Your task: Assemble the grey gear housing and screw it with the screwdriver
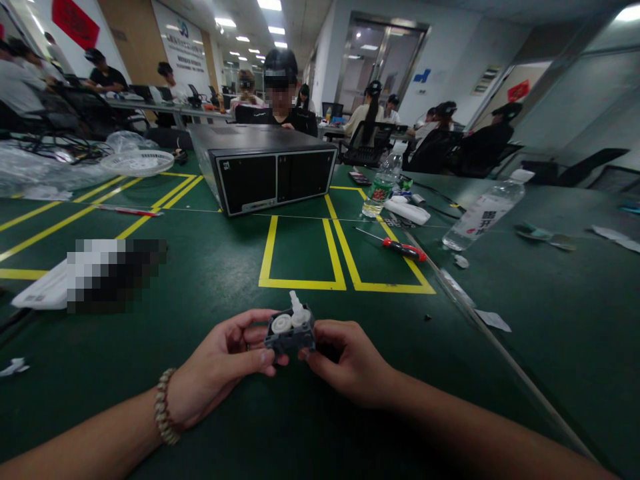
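Between my two hands, above the green table, is a small dark grey gearbox with white plastic gears showing in its open top. A white shaft sticks up from the gear on its right side. My left hand, a beaded bracelet at its wrist, grips the gearbox's left side between thumb and fingers. On the opposite side my right hand pinches the housing, its fingertips partly hidden behind it.
Beyond the yellow tape lies a red-and-black screwdriver. A large black case stands at the back. Two water bottles stand at right. A white fan part and plastic wrap lie left. A person sits behind the case.
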### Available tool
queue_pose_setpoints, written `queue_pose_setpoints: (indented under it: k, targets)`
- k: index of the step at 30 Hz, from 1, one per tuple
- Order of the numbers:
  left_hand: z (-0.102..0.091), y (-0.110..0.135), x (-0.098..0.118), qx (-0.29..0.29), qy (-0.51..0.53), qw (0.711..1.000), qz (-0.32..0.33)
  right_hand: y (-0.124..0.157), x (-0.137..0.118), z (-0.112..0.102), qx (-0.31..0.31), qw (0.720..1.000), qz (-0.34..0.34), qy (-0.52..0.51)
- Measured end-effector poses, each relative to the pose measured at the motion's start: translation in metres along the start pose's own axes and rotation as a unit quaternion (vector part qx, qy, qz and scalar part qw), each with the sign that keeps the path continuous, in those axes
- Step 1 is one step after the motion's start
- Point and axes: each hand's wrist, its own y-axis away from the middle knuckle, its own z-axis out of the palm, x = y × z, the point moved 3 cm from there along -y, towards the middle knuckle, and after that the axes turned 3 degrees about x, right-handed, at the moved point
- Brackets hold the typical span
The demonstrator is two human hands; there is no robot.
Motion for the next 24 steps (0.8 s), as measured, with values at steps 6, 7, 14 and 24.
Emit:
queue_pose_setpoints:
  k: [6,7,14,24]
  targets:
    - [-0.0017,-0.0006,-0.0017,0.002,0.004,1.0,-0.001,-0.0006,-0.0004,-0.0005,-0.006,1.0,-0.002,0.001]
    - [-0.0018,-0.0006,-0.0018,0.001,0.004,1.0,-0.001,-0.0005,-0.0008,-0.0007,-0.007,1.0,-0.004,0.001]
    - [-0.002,-0.0006,-0.0025,0.0,0.006,1.0,0.001,-0.0005,-0.0034,-0.0015,-0.013,1.0,-0.007,0.002]
    - [-0.0024,-0.0005,-0.0027,-0.007,0.01,1.0,0.004,-0.0007,-0.0048,-0.0017,-0.007,1.0,-0.023,0.016]
